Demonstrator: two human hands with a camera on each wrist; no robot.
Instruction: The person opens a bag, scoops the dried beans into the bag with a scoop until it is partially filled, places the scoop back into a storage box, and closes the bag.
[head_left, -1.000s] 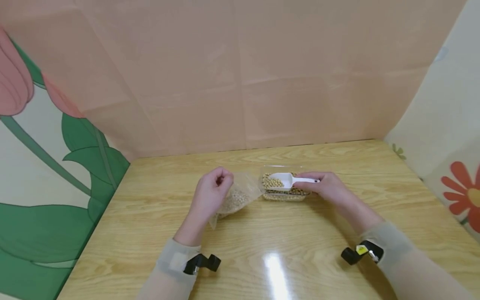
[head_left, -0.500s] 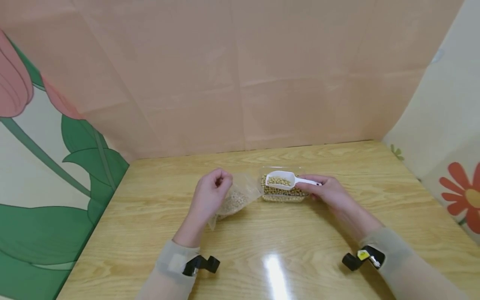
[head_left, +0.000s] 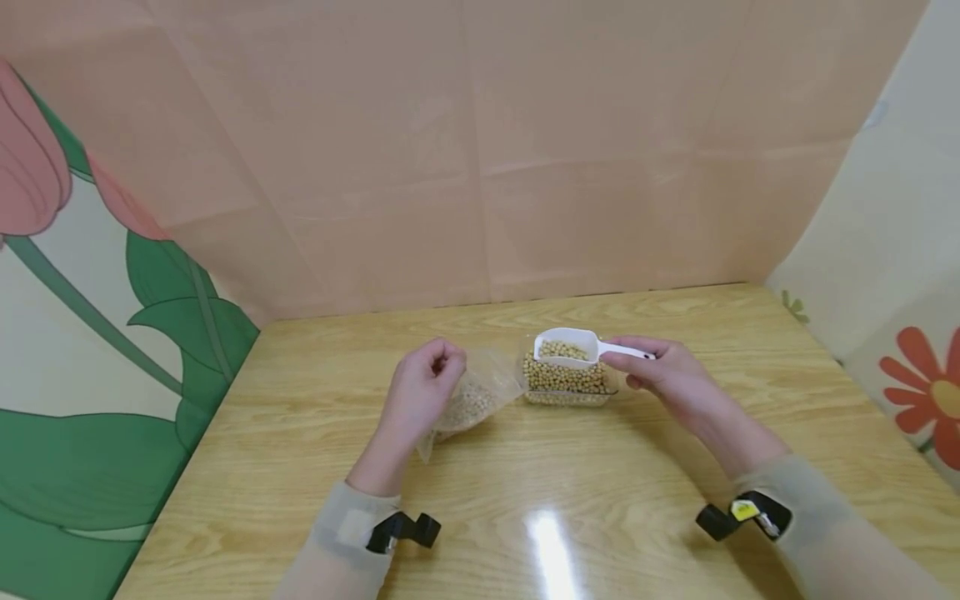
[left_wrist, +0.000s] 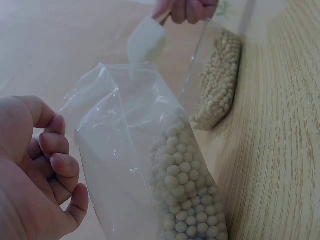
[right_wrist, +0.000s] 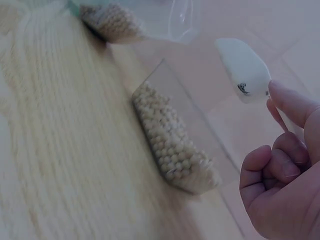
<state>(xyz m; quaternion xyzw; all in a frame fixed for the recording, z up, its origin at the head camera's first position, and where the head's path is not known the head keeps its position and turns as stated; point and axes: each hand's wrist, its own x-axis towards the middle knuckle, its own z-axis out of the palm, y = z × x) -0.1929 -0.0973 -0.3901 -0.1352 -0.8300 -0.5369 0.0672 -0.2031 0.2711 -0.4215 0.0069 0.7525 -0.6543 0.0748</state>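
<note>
My left hand (head_left: 422,385) pinches the upper edge of a clear plastic bag (head_left: 480,396), which stands open. Round, pale soybeans (left_wrist: 187,175) lie in the bag's lower part in the left wrist view. With my right hand (head_left: 671,375) I hold a white scoop (head_left: 591,340) by its handle, thumb along it. Several soybeans (head_left: 562,351) sit in the scoop's bowl. Below the scoop, a clear rectangular container (right_wrist: 192,186) holds many more soybeans. The scoop hangs above the container, apart from the beans in it, and to the right of the bag.
Everything stands on a wood-grain table (head_left: 487,517). A pinkish-tan sheet (head_left: 480,167) hangs behind it. Flower-printed panels (head_left: 172,358) flank both sides. Each forearm wears a black wrist camera (head_left: 405,529). The container stands close to the bag's right side.
My right hand has lifted the scoop upward and slightly right, out of the container's beans, and levelled it. The left hand and bag have stayed in place.
</note>
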